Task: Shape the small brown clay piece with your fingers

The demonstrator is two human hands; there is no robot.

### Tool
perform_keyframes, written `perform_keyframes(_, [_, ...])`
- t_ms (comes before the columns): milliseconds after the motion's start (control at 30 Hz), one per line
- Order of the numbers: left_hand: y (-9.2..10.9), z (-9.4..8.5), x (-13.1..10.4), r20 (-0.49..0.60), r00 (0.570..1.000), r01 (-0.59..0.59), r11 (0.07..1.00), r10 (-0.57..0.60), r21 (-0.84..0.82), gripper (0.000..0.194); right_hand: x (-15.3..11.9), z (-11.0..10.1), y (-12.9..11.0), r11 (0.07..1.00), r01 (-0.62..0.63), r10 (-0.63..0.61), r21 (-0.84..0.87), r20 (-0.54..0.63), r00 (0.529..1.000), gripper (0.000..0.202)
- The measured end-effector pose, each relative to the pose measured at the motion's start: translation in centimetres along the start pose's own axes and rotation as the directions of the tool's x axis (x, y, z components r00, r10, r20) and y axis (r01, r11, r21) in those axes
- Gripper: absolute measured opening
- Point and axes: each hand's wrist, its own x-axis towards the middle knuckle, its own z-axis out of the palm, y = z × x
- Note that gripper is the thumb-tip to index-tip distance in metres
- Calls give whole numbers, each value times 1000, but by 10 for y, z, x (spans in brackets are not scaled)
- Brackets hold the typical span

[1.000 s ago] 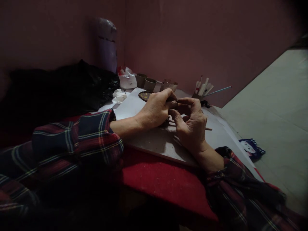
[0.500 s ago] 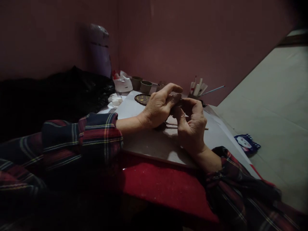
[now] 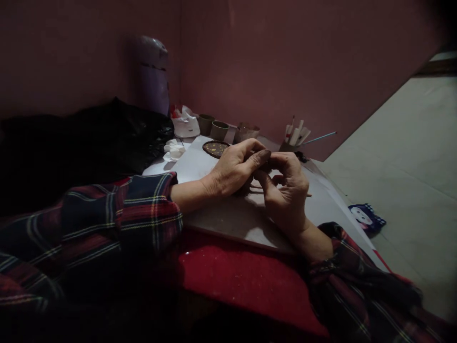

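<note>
My left hand point(image 3: 235, 167) and my right hand point(image 3: 285, 190) meet above a pale board point(image 3: 223, 223), with fingertips pressed together. Dark brown smears cover the left thumb. Whatever sits between the fingers is hidden by them and too dark to make out. Below the hands, thin brown strands point(image 3: 256, 189) lie on the board. The tan tip of a stick point(image 3: 309, 195) pokes out past the right hand. Behind the left hand lies a dark oval piece point(image 3: 214, 148) with a raised rim and yellow specks.
Two cups point(image 3: 219, 130) and a white packet point(image 3: 186, 125) line the wall. A holder of brushes and sticks point(image 3: 295, 135) stands at the back right. Crumpled tissue point(image 3: 173, 150) lies beside a black plastic bag point(image 3: 117, 138). Red cloth point(image 3: 243, 276) borders the front.
The left fingers have lowered and closed in against the right fingertips. The whole view has shifted slightly, so everything appears a little lower and further right.
</note>
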Motion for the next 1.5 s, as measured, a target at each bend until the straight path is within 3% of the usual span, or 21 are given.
perform_keyframes(100, [2, 0, 0, -20, 999, 33, 997, -35, -72, 14, 0, 1, 0, 1000, -15, 15, 15, 18, 1000, 24])
perform_keyframes(433, [1, 2, 1, -11, 994, 103, 978, -107, -179, 12, 1, 2, 1, 999, -4, 5, -53, 30, 1000, 23])
perform_keyframes(667, [2, 3, 2, -46, 989, 136, 980, -144, -142, 12, 1, 3, 1, 1000, 17, -16, -23, 45, 999, 27])
perform_keyframes(867, [1, -2, 1, -36, 992, 117, 991, -119, -62, 13, -1, 5, 4, 999, -46, 45, 27, 42, 998, 33])
perform_keyframes(1100, [-4, -6, 1, -36, 999, 40, 988, -35, 151, 25, 0, 4, 3, 997, -75, 74, 30, 34, 997, 18])
perform_keyframes(1500, [1, -3, 1, -103, 978, 186, 982, -182, 31, 12, -3, 4, 7, 982, -169, 163, 87, 69, 984, 2])
